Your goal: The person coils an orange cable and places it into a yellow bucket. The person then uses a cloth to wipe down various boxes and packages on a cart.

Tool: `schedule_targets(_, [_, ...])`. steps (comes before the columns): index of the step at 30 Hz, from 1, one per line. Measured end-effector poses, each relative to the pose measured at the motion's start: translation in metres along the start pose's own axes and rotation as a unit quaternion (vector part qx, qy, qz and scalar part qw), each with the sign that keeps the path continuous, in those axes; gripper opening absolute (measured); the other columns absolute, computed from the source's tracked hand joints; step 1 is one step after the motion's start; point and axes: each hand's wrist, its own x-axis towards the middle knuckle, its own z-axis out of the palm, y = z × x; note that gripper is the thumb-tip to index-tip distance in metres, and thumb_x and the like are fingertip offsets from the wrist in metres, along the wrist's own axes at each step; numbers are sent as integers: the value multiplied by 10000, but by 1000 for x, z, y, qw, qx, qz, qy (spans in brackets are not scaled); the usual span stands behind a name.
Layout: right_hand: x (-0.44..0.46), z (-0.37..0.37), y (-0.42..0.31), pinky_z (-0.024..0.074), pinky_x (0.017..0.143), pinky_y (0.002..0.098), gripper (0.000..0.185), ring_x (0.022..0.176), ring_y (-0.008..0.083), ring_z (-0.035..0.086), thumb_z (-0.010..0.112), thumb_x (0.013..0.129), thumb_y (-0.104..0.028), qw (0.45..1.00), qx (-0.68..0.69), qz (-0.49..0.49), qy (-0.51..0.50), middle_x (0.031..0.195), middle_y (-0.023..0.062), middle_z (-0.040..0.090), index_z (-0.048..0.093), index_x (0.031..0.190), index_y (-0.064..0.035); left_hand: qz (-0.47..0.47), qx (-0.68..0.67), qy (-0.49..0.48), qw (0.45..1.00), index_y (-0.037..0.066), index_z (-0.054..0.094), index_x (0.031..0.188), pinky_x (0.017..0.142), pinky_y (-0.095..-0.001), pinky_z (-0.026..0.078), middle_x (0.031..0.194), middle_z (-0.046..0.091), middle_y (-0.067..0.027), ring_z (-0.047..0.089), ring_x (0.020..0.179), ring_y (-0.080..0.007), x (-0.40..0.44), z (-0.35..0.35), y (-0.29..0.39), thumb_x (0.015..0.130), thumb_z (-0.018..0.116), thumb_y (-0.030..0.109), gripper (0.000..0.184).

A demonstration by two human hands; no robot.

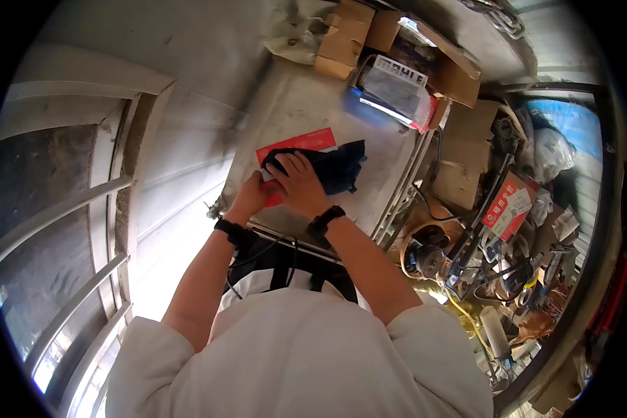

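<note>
Head view: I see a person in a pale shirt (299,362) at the bottom centre, both arms reaching up to a table (282,97) in the middle of the frame.
Dark cloth (340,166): it lies bunched on the table at the centre, its loose end pointing to the right.
Right hand (299,182): palm down over the left part of the cloth, fingers bent and close together; I cannot tell whether they pinch the fabric or only press on it.
Left hand (247,198): just beside the right one, touching a red piece (274,195) at the near edge of the cloth; how firmly it grips is hidden.
Red box (296,142): on the table behind the cloth, which covers part of it; I cannot tell if the red piece belongs to it.
Wrists: a black band (326,221) on the right, another dark one on the left.
Table's far end: a clear plastic bag (296,35), a cardboard carton (345,35) and a box marked MAHLE (397,83), towards the top.
Clutter, right of the frame: a red-and-white box (508,205) among cables and parts.
Left edge: window bars (59,216).
</note>
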Motion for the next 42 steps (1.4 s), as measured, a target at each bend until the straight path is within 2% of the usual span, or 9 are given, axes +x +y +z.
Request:
schedule_targets(4, [-5,-10,36,235,1041,609,466,1246,261,440,579,863,-236,992,-125,17,-10,1301,113,502,515,1321,-174,5,14,-23,1000,-21,511,1005,760,-472,475,952,632,-282,600,948,-448,-3,-5,-5,829,676,302,402])
schedule_targets(9, [-9,-19,84,474,827,445,370,990,295,573,549,862,-186,958,-107,265,26,1107,133,590,578,1223,-110,13,4,-12,1000,-22,508,1015,780,-480,479,960,636,-276,597,955,-449,-3,-3,-3,835,661,295,396])
schedule_targets(17, [10,38,-13,517,762,405,464,956,334,580,595,741,-80,999,21,-31,23,1122,171,567,570,1203,-40,21,59,-38,997,-31,545,996,765,-493,486,907,644,-274,607,915,-449,6,5,-16,831,654,298,384])
schedule_targets(25, [33,-10,57,525,613,403,212,852,324,626,511,897,-102,971,-123,201,31,979,143,557,580,1095,-75,-30,33,-19,999,-25,564,991,747,-470,491,901,647,-266,618,911,-437,2,-4,1,787,717,320,429])
schedule_targets(28, [39,6,55,528,621,395,194,843,319,623,517,892,-108,958,-28,286,26,954,155,551,564,1072,-53,31,18,17,999,-24,567,977,742,-471,489,895,647,-266,620,899,-438,8,10,-15,789,714,328,426])
schedule_targets(29, [35,11,44,529,660,395,189,831,330,618,526,878,-107,981,-93,172,-3,967,154,553,550,1052,-39,26,27,15,999,-24,568,986,741,-471,490,898,649,-264,620,897,-438,10,11,-18,789,713,331,432])
schedule_targets(34, [38,47,-11,523,710,391,267,870,315,619,542,849,-107,996,-27,-37,-82,994,139,562,556,1109,-51,44,48,1,998,-22,571,1009,733,-470,492,899,650,-264,619,881,-442,10,6,-23,801,701,342,439])
schedule_targets(37, [40,19,10,527,690,380,287,886,291,618,550,846,-116,993,-34,-44,-103,990,121,560,566,1129,-70,-27,69,-14,997,-18,572,993,727,-465,491,893,644,-271,623,890,-435,4,-2,-2,802,703,338,425])
schedule_targets(42, [18,-23,68,538,656,393,262,878,308,618,535,845,-116,975,-140,172,0,974,126,565,590,1102,-114,-23,8,-12,1000,-27,565,962,716,-447,494,839,648,-253,640,854,-407,3,-1,-4,796,719,313,408])
